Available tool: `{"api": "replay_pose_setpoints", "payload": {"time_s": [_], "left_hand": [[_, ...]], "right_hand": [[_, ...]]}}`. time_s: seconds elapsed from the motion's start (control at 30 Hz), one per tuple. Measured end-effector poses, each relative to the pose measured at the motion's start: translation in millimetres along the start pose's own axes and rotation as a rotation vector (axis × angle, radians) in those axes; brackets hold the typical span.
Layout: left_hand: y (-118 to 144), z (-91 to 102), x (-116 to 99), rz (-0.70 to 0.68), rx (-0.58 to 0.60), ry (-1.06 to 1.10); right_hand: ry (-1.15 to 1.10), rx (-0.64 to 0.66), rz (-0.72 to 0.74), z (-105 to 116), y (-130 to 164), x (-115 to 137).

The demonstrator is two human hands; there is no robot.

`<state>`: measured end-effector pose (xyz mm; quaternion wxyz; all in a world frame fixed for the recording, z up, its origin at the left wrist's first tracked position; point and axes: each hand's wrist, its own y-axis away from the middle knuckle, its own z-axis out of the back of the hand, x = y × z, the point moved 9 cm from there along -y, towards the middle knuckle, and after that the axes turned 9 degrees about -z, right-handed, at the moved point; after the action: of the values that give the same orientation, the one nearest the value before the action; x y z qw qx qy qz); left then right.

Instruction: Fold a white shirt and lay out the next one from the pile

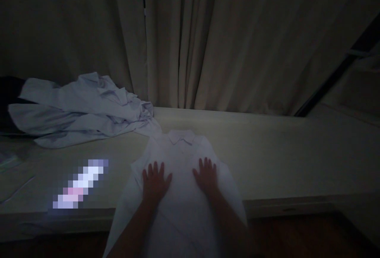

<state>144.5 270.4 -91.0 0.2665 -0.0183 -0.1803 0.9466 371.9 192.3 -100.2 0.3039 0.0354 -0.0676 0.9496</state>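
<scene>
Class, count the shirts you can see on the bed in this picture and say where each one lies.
2. One shirt lies flat under both hands at the near edge; a crumpled shirt sits at the back left. More may be hidden in that heap.

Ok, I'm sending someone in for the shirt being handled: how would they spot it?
Look at the pale bed in front of the curtains. At its near edge a white shirt lies spread flat, collar toward the curtains, with the left hand and right hand pressed on it. The other shirts lie crumpled in a heap, far left.
</scene>
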Motion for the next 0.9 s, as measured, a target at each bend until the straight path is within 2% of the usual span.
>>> {"api": "replay_pose_setpoints", "payload": {"time_s": [0.23, 0.53, 0.9], "left_hand": [[-1, -3.6, 1, 0.014, 0.054, 0.015], [2, 1.1, 1, -0.006, -0.026, 0.005], [0, 1.2, -1, -0.005, 0.035, 0.002]], "right_hand": [[0.009, 0.042, -0.001, 0, 0, 1], [-0.017, -0.016, 0.005, 3, 2, 2], [-0.005, -0.072, -0.023, 15, 4, 1]]}}
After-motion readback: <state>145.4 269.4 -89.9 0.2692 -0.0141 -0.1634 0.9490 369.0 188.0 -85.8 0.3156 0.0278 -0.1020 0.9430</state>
